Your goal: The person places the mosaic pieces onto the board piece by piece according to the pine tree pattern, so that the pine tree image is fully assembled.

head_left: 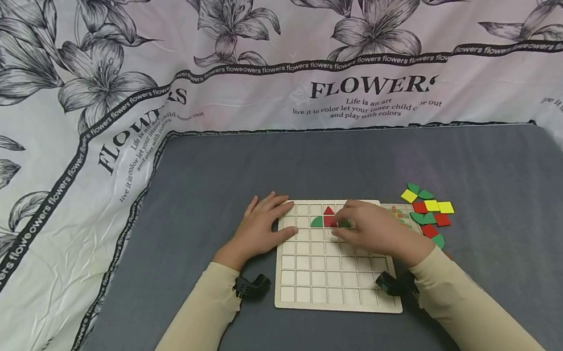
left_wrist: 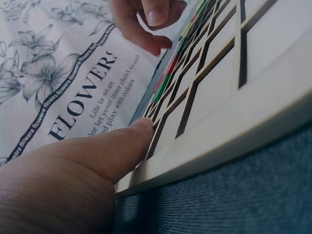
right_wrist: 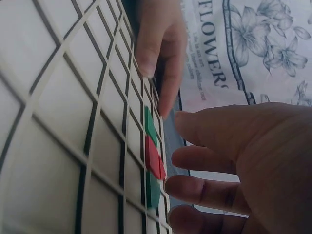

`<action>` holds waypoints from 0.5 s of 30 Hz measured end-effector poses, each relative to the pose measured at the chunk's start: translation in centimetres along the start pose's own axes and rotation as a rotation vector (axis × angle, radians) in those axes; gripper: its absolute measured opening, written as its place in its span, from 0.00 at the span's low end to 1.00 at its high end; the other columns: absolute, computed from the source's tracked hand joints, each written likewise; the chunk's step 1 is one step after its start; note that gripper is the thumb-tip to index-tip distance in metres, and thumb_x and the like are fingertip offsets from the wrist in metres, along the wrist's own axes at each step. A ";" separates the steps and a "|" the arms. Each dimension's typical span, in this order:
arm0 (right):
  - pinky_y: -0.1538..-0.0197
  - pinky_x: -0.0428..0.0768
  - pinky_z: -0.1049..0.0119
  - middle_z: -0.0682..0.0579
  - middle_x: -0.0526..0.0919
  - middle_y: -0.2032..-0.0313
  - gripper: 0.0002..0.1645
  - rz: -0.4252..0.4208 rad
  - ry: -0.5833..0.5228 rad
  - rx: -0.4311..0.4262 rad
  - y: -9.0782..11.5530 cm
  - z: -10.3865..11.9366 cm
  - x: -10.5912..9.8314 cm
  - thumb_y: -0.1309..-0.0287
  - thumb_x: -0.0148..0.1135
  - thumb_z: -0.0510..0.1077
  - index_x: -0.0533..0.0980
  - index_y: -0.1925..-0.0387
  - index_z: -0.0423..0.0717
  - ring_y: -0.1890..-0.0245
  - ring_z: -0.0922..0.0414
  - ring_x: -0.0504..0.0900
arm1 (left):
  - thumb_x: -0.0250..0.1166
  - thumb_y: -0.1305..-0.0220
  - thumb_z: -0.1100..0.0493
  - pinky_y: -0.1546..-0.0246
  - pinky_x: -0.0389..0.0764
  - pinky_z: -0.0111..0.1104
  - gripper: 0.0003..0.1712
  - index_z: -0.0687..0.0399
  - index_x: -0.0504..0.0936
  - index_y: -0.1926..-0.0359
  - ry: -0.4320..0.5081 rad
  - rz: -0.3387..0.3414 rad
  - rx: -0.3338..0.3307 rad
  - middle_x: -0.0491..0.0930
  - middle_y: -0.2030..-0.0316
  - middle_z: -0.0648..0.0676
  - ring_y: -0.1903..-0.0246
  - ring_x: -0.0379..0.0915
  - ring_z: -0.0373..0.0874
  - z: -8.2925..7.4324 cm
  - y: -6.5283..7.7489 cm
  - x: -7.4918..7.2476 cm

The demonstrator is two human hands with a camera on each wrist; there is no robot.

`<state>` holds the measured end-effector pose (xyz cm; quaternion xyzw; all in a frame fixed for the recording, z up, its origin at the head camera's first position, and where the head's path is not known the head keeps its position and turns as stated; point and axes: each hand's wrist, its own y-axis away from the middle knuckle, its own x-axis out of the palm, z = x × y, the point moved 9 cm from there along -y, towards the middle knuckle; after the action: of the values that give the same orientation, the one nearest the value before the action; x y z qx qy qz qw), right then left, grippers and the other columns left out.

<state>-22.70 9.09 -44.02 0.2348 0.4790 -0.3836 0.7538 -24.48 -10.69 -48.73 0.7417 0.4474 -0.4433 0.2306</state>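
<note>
Here, a pale wooden board with a square-celled grid and rounded corners (head_left: 337, 308) lies on a dark grey, finely ribbed cloth (head_left: 239, 168). The left hand (head_left: 258, 227) rests across the board's left edge, fingers straight and thumb apart, gripping nothing. The right hand (head_left: 377, 228) is over the upper right of the grid, its fingers relaxed and apart with nothing clamped between them; whether a fingertip touches a piece, I cannot tell.

Just beside those fingertips, in the upper rows, a flat red triangle (head_left: 329, 210) sits above a smooth red square (head_left: 329, 222). A green piece with a curved edge (head_left: 317, 222) flanks the square on the left, and a second green piece (right_wrist: 153, 189) on the right, partly hidden in the head view.

Beyond the right hand, a thin pale panel with a small coloured pattern (head_left: 405, 212) adjoins loose yellow, red and green flat pieces (head_left: 431, 206).
</note>
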 end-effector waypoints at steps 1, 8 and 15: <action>0.54 0.87 0.54 0.51 0.87 0.55 0.13 -0.008 -0.005 -0.005 0.2 -0.1 -0.3 0.34 0.72 0.49 0.89 0.53 0.46 0.58 0.54 0.85 | 0.63 0.26 0.38 0.18 0.37 0.58 0.39 0.48 0.69 0.21 0.000 -0.001 0.000 0.64 0.21 0.53 0.18 0.47 0.54 0.0 0.0 0.0; 0.58 0.85 0.55 0.49 0.86 0.56 0.16 -0.041 -0.023 0.052 1.1 -2.3 -2.2 0.33 0.71 0.46 0.87 0.49 0.41 0.62 0.54 0.84 | 0.64 0.26 0.39 0.18 0.37 0.58 0.39 0.48 0.70 0.21 0.007 -0.007 0.005 0.64 0.21 0.54 0.18 0.47 0.55 0.0 0.0 -0.1; 0.56 0.85 0.49 0.45 0.85 0.53 0.18 -0.045 -0.015 0.112 2.0 -4.5 -4.5 0.28 0.66 0.46 0.85 0.45 0.39 0.58 0.49 0.84 | 0.64 0.26 0.38 0.18 0.36 0.57 0.39 0.48 0.69 0.21 -0.001 0.002 0.005 0.63 0.21 0.53 0.18 0.47 0.54 0.0 -0.1 0.0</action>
<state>-24.60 15.12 -41.86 0.2629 0.4564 -0.4285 0.7342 -24.54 -10.66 -48.77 0.7427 0.4454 -0.4443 0.2294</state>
